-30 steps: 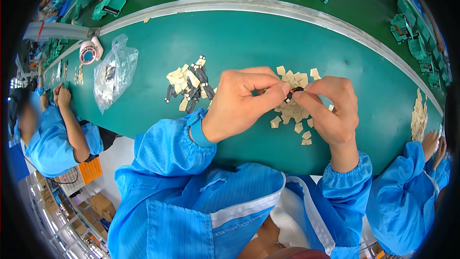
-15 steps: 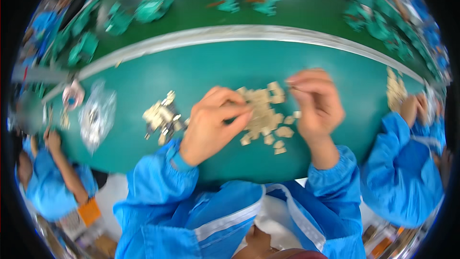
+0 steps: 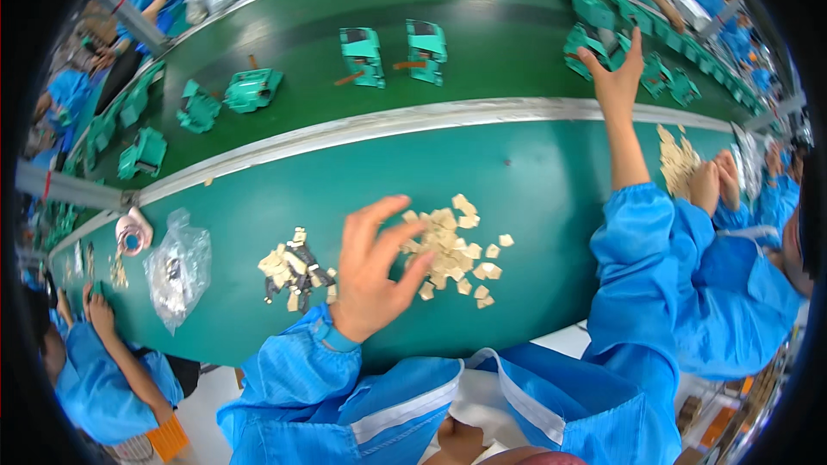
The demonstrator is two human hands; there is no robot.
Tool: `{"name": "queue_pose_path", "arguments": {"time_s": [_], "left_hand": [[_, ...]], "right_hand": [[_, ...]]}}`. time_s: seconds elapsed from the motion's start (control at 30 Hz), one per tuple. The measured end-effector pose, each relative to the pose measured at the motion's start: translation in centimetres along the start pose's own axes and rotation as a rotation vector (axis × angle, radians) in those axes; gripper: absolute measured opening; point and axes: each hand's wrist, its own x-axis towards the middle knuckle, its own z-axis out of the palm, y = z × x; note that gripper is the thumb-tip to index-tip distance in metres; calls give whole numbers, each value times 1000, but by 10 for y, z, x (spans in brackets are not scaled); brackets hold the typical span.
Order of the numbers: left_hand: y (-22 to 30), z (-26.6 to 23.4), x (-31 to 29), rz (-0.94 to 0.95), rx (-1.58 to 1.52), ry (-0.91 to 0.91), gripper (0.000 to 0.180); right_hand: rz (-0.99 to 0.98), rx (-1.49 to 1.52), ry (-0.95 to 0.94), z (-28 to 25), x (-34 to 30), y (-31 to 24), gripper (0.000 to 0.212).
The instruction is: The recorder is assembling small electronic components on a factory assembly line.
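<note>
Overlapping a green housing [image 3: 578, 40], the right hand [image 3: 617, 84] partly hides it.

We cannot tell if the right hand [image 3: 617, 86] touches the green housing [image 3: 577, 38] behind it, or what the clear bag [image 3: 194, 250] holds. The left hand [image 3: 370, 271] hides part of the pale pile [image 3: 444, 239].

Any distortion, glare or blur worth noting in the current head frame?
Head view: the metal rail bows with the fisheye, corners go black; highlights glint on the clear plastic bag; the left hand shows clearly, detail softens toward the rim.
</note>
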Motion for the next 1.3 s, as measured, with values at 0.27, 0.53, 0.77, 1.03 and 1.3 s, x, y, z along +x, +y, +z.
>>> {"name": "queue_pose_path", "arguments": {"time_s": [0.27, 0.53, 0.77, 1.03, 1.3], "left_hand": [[-6, -11, 0, 220, 2, -45, 20], [-25, -2, -9, -117, -475, -81, 99], [-21, -9, 8, -188, -758, -251, 102], [-19, 2, -1, -380, -851, 33, 84], [-15, -9, 1, -577, -1315, -61, 69]], "right_hand": [[513, 617, -145, 21, 1, -25, 89], [991, 1562, -930, -45, -105, -168, 62], [971, 1471, -1105, -44, -123, -196, 61], [859, 1618, -776, -49, -146, -212, 82], [669, 1667, -908, -33, -144, -188, 108]]}}
